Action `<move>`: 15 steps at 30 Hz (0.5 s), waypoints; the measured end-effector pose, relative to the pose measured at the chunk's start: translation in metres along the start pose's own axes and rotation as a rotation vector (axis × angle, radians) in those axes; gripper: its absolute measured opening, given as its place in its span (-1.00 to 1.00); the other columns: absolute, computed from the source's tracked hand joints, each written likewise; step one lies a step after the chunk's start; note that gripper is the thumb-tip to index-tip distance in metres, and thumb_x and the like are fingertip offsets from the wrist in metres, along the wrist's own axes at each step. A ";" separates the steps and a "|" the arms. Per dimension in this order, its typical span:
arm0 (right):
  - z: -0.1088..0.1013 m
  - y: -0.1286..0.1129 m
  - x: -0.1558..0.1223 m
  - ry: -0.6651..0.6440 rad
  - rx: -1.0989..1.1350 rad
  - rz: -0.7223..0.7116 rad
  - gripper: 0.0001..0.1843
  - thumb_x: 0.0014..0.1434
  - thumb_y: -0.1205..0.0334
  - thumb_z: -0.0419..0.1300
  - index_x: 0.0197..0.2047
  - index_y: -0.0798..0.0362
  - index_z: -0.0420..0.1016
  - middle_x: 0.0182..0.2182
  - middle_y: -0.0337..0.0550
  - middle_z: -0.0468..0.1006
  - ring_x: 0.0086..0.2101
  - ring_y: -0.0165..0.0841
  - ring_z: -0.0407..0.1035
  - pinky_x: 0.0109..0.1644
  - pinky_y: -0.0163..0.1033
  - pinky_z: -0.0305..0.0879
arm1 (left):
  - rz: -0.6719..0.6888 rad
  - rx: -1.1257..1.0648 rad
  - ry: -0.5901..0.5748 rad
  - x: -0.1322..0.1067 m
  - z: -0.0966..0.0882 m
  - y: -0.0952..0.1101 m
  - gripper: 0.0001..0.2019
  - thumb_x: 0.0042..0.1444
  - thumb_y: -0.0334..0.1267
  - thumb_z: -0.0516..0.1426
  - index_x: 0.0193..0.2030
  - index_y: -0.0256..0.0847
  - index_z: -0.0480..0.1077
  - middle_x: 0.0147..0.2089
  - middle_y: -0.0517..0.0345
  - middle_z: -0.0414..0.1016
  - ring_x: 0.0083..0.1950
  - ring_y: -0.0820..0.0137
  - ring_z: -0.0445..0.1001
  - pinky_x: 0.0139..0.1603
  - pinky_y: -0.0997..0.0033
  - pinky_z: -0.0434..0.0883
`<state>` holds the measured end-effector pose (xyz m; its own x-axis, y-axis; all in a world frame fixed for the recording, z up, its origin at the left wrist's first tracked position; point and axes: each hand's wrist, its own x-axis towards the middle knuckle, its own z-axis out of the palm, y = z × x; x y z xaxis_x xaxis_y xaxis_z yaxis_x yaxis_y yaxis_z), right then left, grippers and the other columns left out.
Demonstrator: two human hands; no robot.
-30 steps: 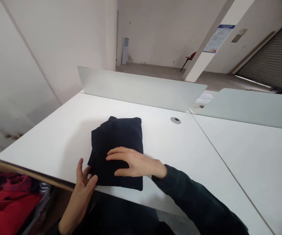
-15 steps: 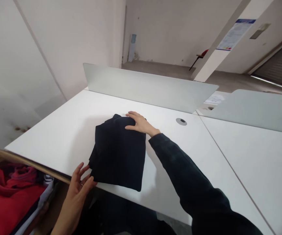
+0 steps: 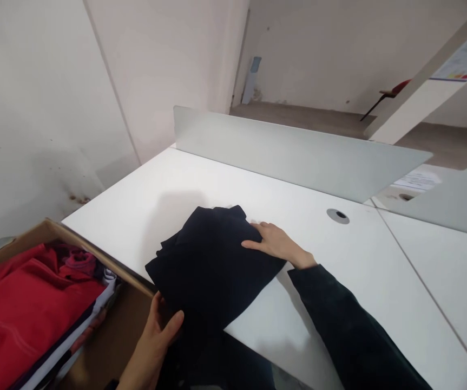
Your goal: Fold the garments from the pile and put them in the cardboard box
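A folded black garment point(image 3: 217, 265) lies at the near edge of the white table, turned at an angle, its near end reaching over the edge. My left hand point(image 3: 154, 333) grips its near left side, with the thumb on top and the fingers partly hidden behind the cloth. On the opposite side, my right hand point(image 3: 277, 244) holds the right edge, thumb over the fabric and fingertips partly out of sight. The far end of the garment shows several uneven layers.
To the left, against the white table point(image 3: 123, 206), stands a cardboard box point(image 3: 107, 344) holding a stack of folded clothes with a red garment point(image 3: 34, 303) on top. A low grey divider point(image 3: 290, 154) runs along the back. A cable grommet point(image 3: 337, 216) sits at the right.
The black garment has turned and slid toward the near edge. Both hands moved with it, the left taking its near left side. My view has swung left, showing more of the box.
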<state>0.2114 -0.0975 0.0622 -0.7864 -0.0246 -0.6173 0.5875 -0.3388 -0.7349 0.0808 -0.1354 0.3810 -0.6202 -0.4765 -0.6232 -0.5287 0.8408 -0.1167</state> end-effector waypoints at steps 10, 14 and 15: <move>0.028 0.001 -0.059 0.060 0.236 0.090 -0.19 0.08 -0.40 0.07 0.19 0.04 0.38 0.17 0.09 0.32 -0.08 -0.10 0.43 0.05 0.01 0.39 | 0.039 -0.094 0.009 -0.009 -0.005 0.015 0.07 -0.16 -0.11 0.42 0.43 0.05 -0.10 0.35 -0.03 0.27 0.28 0.08 0.34 0.21 0.16 0.41; 0.038 -0.005 -0.068 0.086 0.313 0.142 -0.19 0.04 -0.37 0.10 0.17 0.04 0.36 0.01 0.06 0.49 -0.34 -0.21 0.46 -0.07 0.02 0.43 | -0.069 -0.160 -0.095 -0.018 -0.011 0.025 -0.07 -0.14 -0.16 0.41 0.37 -0.09 0.11 0.23 -0.09 0.42 0.18 0.05 0.45 0.17 0.15 0.42; 0.039 -0.007 -0.069 0.068 0.335 0.154 -0.19 0.03 -0.36 0.11 0.18 0.04 0.34 -0.07 0.03 0.54 -0.43 -0.25 0.43 -0.13 0.02 0.44 | -0.102 -0.160 -0.100 -0.020 -0.013 0.027 -0.13 -0.14 -0.16 0.41 0.33 -0.14 0.19 0.18 -0.11 0.46 0.15 0.04 0.48 0.15 0.15 0.43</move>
<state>0.2542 -0.1299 0.1213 -0.6730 -0.0408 -0.7385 0.5937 -0.6252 -0.5065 0.0714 -0.1065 0.3998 -0.5022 -0.5228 -0.6888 -0.6760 0.7341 -0.0643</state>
